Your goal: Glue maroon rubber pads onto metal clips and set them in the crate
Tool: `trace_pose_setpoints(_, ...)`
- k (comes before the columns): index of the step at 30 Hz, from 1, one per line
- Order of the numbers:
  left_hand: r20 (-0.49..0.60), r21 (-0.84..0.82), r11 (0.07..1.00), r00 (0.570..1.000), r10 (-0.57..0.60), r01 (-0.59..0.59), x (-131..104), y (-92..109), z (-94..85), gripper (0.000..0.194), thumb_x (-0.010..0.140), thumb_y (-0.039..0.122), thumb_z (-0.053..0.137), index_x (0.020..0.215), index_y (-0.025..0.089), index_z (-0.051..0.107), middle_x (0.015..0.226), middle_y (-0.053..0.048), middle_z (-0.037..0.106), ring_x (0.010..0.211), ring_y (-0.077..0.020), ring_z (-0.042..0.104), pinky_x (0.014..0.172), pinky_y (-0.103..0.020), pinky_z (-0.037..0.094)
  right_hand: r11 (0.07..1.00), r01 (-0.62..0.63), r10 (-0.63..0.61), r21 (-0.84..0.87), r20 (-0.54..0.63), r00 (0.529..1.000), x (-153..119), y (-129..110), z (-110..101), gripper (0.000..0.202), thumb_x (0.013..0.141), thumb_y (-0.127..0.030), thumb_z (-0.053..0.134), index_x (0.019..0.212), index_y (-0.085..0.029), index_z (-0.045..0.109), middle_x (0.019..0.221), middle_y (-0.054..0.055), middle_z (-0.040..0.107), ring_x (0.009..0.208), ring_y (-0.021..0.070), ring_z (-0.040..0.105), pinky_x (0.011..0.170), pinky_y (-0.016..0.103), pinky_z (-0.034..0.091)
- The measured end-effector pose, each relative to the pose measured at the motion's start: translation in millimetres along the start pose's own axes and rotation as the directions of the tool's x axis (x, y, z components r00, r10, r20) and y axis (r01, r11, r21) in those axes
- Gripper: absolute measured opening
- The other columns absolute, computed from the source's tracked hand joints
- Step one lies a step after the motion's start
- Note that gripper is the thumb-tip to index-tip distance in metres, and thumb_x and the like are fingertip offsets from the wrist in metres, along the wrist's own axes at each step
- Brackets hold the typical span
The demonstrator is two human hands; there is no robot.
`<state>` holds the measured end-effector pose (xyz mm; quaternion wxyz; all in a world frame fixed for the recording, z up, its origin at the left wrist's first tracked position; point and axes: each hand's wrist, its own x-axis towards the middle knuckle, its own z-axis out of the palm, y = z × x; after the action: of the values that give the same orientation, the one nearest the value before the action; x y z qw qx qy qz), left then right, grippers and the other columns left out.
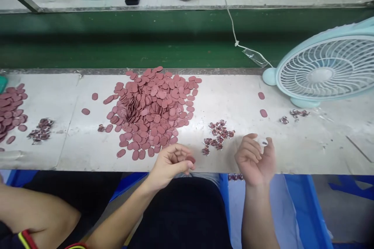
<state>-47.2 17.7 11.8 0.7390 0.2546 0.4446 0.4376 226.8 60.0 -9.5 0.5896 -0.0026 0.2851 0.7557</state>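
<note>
My left hand [172, 163] is at the table's front edge, pinching a dark red oval disc [191, 159] between thumb and fingers. A big heap of the same oval discs [157, 101] lies just beyond it. My right hand [254, 159] is raised over the front edge with its fingers curled. Between its thumb and index finger shows a small pale thing with a dark spot [264, 143], too small to name. Left of that hand lies a cluster of small shiny red-brown pieces [217, 136].
A light blue fan [321, 74] stands at the right, its cord [230, 15] running back. Two loose discs [263, 113] lie near it. A co-worker's arm [37, 210] is at the left, by another disc pile [11, 105]. Blue bins [306, 210] stand below the edge.
</note>
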Motion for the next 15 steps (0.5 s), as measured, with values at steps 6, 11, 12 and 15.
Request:
trace_pose_setpoints(6, -0.045, -0.09, 0.996, 0.999, 0.009, -0.013, -1.4, -12.0, 9.9, 0.03, 0.076, 0.046, 0.084, 0.086, 0.019, 0.075, 0.069, -0.001, 0.069, 0.056, -0.0102, 0.058, 0.045, -0.019, 0.047, 0.893, 0.006, -0.055, -0.449, -0.096, 0.994, -29.1, 51.5, 6.4, 0.027, 0.096, -0.046, 0.061, 0.103, -0.02, 0.055, 0.063, -0.01, 0.044, 0.045, 0.0067, 0.04, 0.041, 0.017, 0.041)
trace_pose_setpoints(11, -0.087, 0.099, 0.995, 0.995, 0.04, -0.032, -6.5, -22.0, 27.1, 0.02, 0.077, 0.028, 0.086, 0.09, 0.016, 0.078, 0.076, -0.004, 0.076, 0.062, -0.0105, 0.064, 0.058, -0.02, 0.052, 0.712, -0.031, -0.052, -0.702, -0.096, 0.994, -45.1, 99.4, 7.7, 0.04, 0.092, -0.057, 0.065, 0.095, -0.017, 0.065, 0.059, -0.01, 0.038, 0.042, 0.003, 0.02, 0.038, 0.013, 0.032)
trace_pose_setpoints(12, -0.087, 0.139, 0.99, 0.995, 0.045, -0.033, -8.1, -24.6, 31.4, 0.018, 0.077, 0.027, 0.086, 0.088, 0.016, 0.078, 0.077, -0.005, 0.077, 0.064, -0.0115, 0.066, 0.061, -0.021, 0.053, 0.671, -0.017, -0.067, -0.741, -0.083, 0.994, -46.1, 106.8, 7.4, 0.042, 0.091, -0.058, 0.064, 0.095, -0.017, 0.066, 0.059, -0.01, 0.037, 0.042, 0.0033, 0.019, 0.038, 0.013, 0.031)
trace_pose_setpoints(15, -0.021, 0.096, 0.995, 1.0, 0.0, 0.002, -12.5, -31.3, 39.8, 0.021, 0.078, 0.031, 0.085, 0.089, 0.015, 0.08, 0.08, -0.007, 0.08, 0.069, -0.0161, 0.071, 0.066, -0.026, 0.058, 0.561, 0.082, -0.19, -0.823, -0.031, 0.981, -45.9, 120.1, 6.6, 0.041, 0.091, -0.059, 0.062, 0.093, -0.018, 0.068, 0.059, -0.009, 0.037, 0.044, 0.0052, 0.019, 0.037, 0.014, 0.03)
